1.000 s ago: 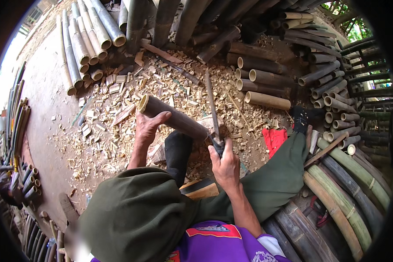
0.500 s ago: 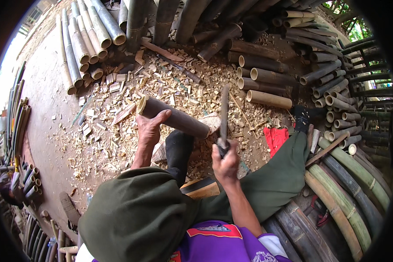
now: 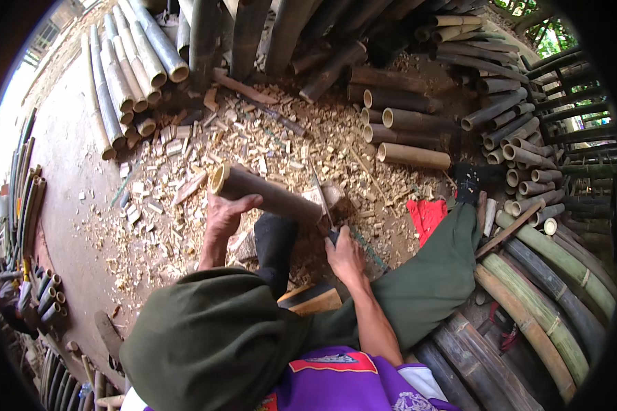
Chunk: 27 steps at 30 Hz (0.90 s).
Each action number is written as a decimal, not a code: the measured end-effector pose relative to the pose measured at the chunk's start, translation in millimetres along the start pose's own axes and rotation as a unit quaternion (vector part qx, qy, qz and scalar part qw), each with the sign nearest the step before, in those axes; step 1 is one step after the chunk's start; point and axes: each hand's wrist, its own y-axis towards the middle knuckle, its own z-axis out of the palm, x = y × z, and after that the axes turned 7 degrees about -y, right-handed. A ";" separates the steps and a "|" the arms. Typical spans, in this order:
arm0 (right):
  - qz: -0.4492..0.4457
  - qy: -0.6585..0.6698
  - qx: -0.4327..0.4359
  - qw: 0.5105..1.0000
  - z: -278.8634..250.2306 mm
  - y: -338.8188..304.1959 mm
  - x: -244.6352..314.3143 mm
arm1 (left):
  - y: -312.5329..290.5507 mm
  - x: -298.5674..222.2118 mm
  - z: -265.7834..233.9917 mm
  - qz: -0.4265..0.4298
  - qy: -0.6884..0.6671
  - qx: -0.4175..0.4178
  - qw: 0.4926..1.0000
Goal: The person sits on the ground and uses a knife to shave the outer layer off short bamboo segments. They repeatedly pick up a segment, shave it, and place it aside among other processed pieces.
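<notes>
A short dark bamboo tube [image 3: 271, 195] slants across in front of me, its pale open end up at the left. My left hand [image 3: 224, 214] is closed round that left end, thumb along the top. My right hand [image 3: 346, 256] grips the dark handle of a long-bladed knife [image 3: 320, 188]. The knife's thin blade points away from me, at the tube's lower right end. Whether the edge touches the bamboo I cannot tell. Just beyond that end is a pale wooden block [image 3: 334, 196], partly hidden by the blade and tube.
Pale wood chips [image 3: 253, 147] cover the ground ahead. Cut bamboo tubes [image 3: 415, 156] lie stacked at the far right, and long bamboo poles [image 3: 151, 58] lie at the far left. A red cloth [image 3: 426, 218] is by my right leg. Thick green poles [image 3: 555, 253] lie to the right.
The knife has come down and left, from standing upright right of the tube to its right end. My right hand moved with it. My left hand still holds the tube.
</notes>
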 end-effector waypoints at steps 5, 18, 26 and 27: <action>-0.068 0.142 -0.026 0.987 -74.8 -28.9 52.7 | -9.6 -5.7 -8.4 -0.008 -0.073 0.032 0.997; -0.088 0.140 -0.073 0.984 -69.3 -32.3 42.2 | -12.1 -6.3 -25.9 -0.010 -0.083 0.166 0.982; 0.000 0.110 0.028 0.994 -6.6 -11.0 -6.2 | -4.7 -13.9 6.3 -0.047 -0.028 0.128 0.990; -0.005 0.147 0.010 0.989 -2.9 -13.2 -5.3 | -6.2 -11.4 21.6 -0.064 -0.026 0.085 0.994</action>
